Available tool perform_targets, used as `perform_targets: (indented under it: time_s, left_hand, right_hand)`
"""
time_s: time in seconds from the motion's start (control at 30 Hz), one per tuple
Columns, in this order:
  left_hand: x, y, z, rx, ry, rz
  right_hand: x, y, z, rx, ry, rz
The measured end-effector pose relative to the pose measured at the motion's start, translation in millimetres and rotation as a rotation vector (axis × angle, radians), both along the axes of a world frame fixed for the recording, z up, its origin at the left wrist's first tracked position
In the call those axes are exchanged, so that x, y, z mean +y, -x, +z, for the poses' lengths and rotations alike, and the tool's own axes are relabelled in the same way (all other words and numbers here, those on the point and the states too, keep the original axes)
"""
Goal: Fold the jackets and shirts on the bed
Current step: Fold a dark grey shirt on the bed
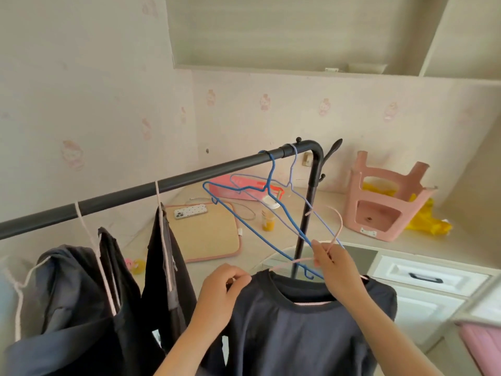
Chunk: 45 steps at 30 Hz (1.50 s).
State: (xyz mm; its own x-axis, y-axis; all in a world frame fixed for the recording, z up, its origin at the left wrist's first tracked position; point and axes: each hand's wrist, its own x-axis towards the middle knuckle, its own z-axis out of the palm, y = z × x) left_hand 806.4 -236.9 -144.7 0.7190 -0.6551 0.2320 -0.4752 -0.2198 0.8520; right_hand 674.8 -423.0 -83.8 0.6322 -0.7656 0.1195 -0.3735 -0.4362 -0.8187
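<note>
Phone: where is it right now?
Head view, centre-left: the phone lies on the beige mat, behind the black rail, left of the yellow jar.

Matt cloth shirt (298,335); smooth metal rail (173,183).

A beige worktop (393,248) runs along the far wall, under a pale wall cupboard (298,31). On its left lies a pink-edged mat (206,240) with a phone (190,212) on its far end. A pink box (238,189) sits beyond the mat, and a small jar (268,222) of something yellow stands just right of it. Far right, an upturned pink stool (385,210) rests against a yellow bag (431,223). A white drawer (425,275) sits below the worktop's right end.
</note>
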Motion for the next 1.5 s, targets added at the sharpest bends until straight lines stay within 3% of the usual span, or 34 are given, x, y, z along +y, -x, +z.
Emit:
perform_targets:
  time_s: [0.17, 0.33, 0.43, 0.63, 0.83, 1.03, 1.37, 1.5]
  left_hand:
    - [3.5, 4.6, 20.2, 0.118, -0.232, -0.209]
    - [-1.8, 21.6, 45.2, 0.253, -0.253, -0.361]
    - [-10.1, 33.9, 56.0, 0.186, -0.233, -0.274]
    - [-10.5, 25.6, 65.9, 0.097, 0.024, -0.014]
    - [-8.5, 24.6, 69.5, 0.092, -0.040, -0.060]
    - [-10.2, 28.4, 60.2, 0.045, 0.169, 0.208]
    - [-13.6, 32.1, 64.7, 0.032, 0.129, 0.251]
    - [-11.4, 34.8, 58.0, 0.093, 0.026, 0.291]
  right_hand:
    - [-9.1, 18.9, 0.3, -0.020, 0.069, 0.008]
    - [-30.7, 35.4, 15.5, -0.092, 0.088, 0.079]
    - [-38.8, 38.9, 24.5, -0.094, 0.145, 0.092]
    - [-70.2, 55.7, 20.9, -0.136, 0.115, 0.024]
    - [-92.2, 64.4, 7.1, -0.195, -0.030, 0.012]
    - [-97.1, 58.0, -5.5, -0.356, -0.270, -0.084]
    - [-46.4, 12.9, 7.6, -0.292, -0.154, 0.258]
    - [-9.4, 0.2, 18.0, -0.408, -0.087, 0.431]
